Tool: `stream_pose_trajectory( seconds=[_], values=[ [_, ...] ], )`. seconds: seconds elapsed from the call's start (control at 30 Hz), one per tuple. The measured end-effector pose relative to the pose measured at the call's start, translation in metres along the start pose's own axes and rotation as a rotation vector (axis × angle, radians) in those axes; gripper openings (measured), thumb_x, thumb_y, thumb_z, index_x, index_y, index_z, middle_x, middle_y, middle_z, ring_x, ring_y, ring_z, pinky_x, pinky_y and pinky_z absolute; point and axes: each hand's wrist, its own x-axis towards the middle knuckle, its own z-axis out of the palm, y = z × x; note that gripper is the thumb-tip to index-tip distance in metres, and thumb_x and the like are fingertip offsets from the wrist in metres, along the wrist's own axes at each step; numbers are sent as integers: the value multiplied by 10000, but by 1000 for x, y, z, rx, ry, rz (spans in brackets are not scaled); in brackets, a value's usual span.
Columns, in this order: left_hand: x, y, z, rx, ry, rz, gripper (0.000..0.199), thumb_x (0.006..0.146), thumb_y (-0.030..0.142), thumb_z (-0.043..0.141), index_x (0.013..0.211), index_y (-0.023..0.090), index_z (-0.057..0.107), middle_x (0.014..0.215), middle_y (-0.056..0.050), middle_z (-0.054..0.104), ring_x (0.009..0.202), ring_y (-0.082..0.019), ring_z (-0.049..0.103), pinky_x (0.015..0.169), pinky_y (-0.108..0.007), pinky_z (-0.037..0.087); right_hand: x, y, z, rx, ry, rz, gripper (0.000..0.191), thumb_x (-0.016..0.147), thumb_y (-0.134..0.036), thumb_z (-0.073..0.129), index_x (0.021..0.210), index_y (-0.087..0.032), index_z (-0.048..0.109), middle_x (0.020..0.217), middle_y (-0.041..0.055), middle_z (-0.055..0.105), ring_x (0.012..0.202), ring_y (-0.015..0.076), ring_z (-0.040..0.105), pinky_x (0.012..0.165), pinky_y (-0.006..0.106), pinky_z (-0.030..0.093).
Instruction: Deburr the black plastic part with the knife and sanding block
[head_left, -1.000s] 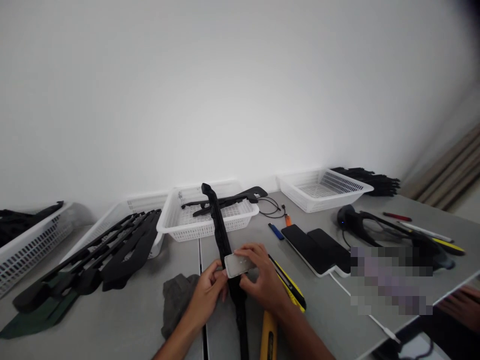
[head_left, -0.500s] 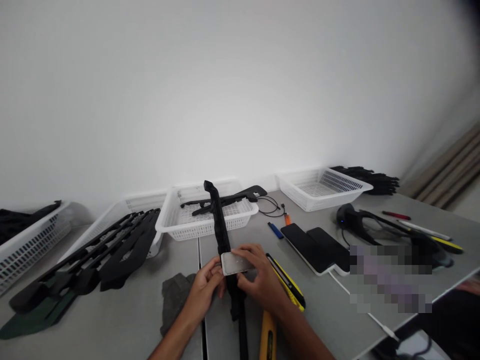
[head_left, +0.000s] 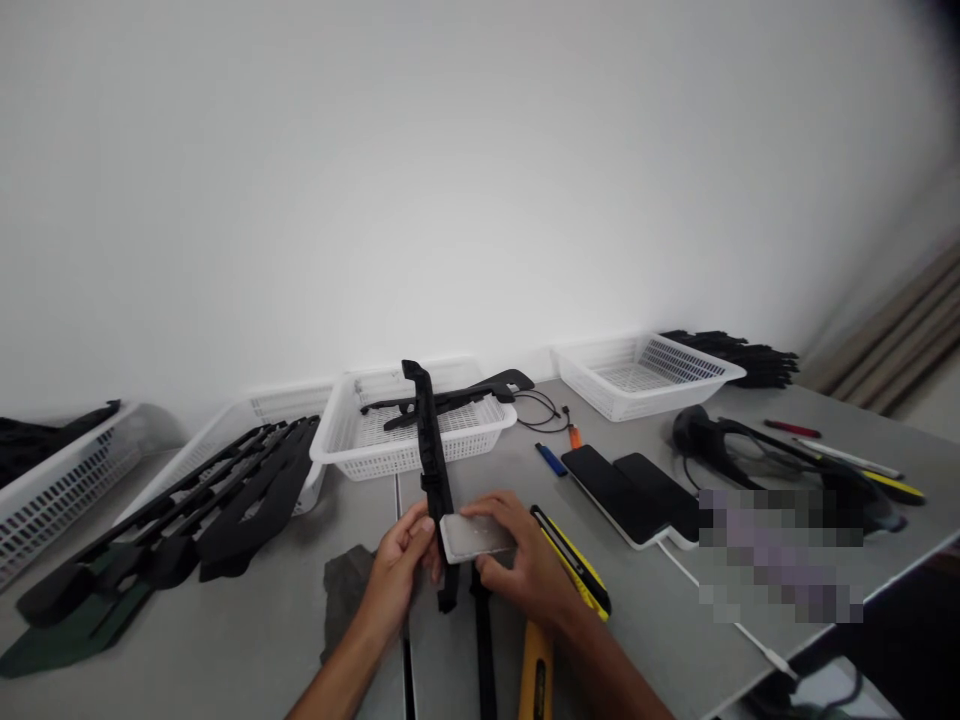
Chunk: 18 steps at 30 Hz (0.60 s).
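Bright, even light washes the wall, shadows are soft, edges bend, corners darken.

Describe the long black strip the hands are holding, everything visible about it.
The long black strip is narrow, matte and looks like moulded plastic, with a small hooked end at the top. It is tilted up off the grey table, its far end showing in front of a white basket. The left hand grips its lower part; the right hand presses a pale flat block against it.

Worktop (head_left: 247,640): three baskets along the wall; middle basket (head_left: 405,450) behind both hands. Cloth (head_left: 346,600) left of left hand (head_left: 397,575); utility knife (head_left: 574,560) right of right hand (head_left: 525,570); phones (head_left: 634,495) further right.
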Motion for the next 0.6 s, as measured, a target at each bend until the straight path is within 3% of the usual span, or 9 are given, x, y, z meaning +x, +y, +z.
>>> stream_pose_trajectory(
  seconds=[0.13, 0.3, 0.43, 0.6],
  values=[
    [2, -1, -1, -82, 66, -15, 680, 723, 551, 885, 1229, 144, 680, 541, 110, 499, 443, -80, 437, 433, -197, 337, 0, -1, 2, -5, -40, -45, 579, 659, -64, 617, 1198, -259, 692, 1196, 54, 641, 1156, 250, 610, 1038, 386, 487],
    [0, -3, 2, -170, 40, -123, 560, 613, 519, 957, 972, 159, 721, 668, 35, 668, 526, -116, 583, 497, -228, 457, 1, 9, 7, -93, 64, -22, 557, 685, -66, 657, 1204, -263, 709, 1183, 63, 658, 1144, 260, 616, 1027, 396, 509],
    [-4, -3, 5, -202, -45, -176, 518, 678, 462, 927, 1045, 160, 720, 752, -9, 730, 602, -168, 657, 507, -266, 497, 1, 15, 8, -134, 129, 9, 557, 711, -79, 666, 1232, -271, 712, 1221, 75, 655, 1178, 272, 611, 1047, 419, 508],
    [-3, -3, 3, -222, -28, -149, 658, 623, 443, 974, 1159, 163, 715, 808, -2, 729, 624, -153, 640, 525, -267, 519, 1, 18, 8, -141, 161, 16, 540, 729, -92, 647, 1239, -260, 702, 1228, 83, 647, 1172, 274, 609, 1047, 427, 503]
  ],
)
